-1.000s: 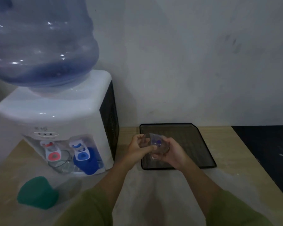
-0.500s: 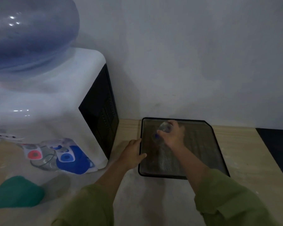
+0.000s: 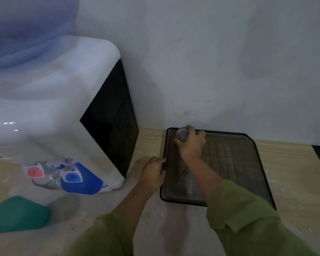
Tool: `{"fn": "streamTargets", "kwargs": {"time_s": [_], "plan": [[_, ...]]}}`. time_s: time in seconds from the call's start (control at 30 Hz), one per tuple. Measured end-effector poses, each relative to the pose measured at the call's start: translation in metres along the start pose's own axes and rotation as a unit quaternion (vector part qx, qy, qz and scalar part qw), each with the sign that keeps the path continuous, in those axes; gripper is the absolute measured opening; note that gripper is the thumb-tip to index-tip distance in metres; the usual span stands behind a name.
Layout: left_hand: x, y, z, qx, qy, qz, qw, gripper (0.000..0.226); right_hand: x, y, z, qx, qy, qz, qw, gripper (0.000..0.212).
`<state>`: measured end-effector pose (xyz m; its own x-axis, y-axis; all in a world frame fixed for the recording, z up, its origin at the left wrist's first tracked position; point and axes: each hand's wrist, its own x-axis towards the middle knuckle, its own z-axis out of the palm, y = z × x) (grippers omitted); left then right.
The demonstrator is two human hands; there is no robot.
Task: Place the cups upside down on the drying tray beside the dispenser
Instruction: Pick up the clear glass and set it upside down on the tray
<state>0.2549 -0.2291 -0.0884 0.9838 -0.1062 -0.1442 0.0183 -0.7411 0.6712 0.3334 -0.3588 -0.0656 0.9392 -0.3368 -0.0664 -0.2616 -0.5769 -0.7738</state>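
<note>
Fingers (image 3: pixel 198 134) of right hand (image 3: pixel 191 145) wrapped round a small clear glass cup (image 3: pixel 182 134), closed on its side wall; cup held at far-left corner of black wire-mesh drying tray (image 3: pixel 229 157), base facing up toward camera, i.e. apparently inverted. Whether rim already touches mesh: cannot tell, hand hides it. Left hand (image 3: pixel 152 172) rests w/ fingers loosely curled against tray's left rim, holding nothing, prob. steadying it.

Progress (est.): first cup at point of placement, not yet released. Rest of tray mesh shows no other cups. Remaining, as far as visible: a clear glass cup (image 3: pixel 48 180) under the taps of white water dispenser (image 3: pixel 63 108), a blue plastic cup (image 3: pixel 81 183) beside it, and a green plastic cup (image 3: pixel 18 215) lying on light wooden surface (image 3: pixel 294 172) at lower left. So roughly early stage, approx. one of four.

Appearance of held cup: transparent, short, round base catching faint light; a small dark-blue mark near thumb side. Detail limited by dim light & blur.
</note>
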Motion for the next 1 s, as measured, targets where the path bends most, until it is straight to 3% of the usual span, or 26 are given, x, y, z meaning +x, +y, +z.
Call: {"fn": "streamTargets", "kwargs": {"time_s": [0.33,0.5,0.67,1.0], "plan": [[-0.001,-0.001,-0.003,0.014,-0.034,-0.004,0.999,0.053,-0.008,0.002,-0.008,0.019,-0.042,-0.013,0.999,0.077],[-0.012,0.001,-0.012,0.016,-0.046,-0.007,0.999,0.05,-0.023,-0.001,-0.017,0.002,-0.026,-0.021,0.999,0.082],[-0.049,-0.014,-0.027,0.005,-0.009,-0.049,0.999,0.053,-0.056,-0.003,-0.024,-0.043,-0.003,-0.104,0.994,0.063],[-0.136,-0.074,-0.059,-0.027,0.126,-0.166,0.978,0.035,-0.133,-0.008,-0.014,-0.068,-0.103,-0.15,0.981,0.045]]}}
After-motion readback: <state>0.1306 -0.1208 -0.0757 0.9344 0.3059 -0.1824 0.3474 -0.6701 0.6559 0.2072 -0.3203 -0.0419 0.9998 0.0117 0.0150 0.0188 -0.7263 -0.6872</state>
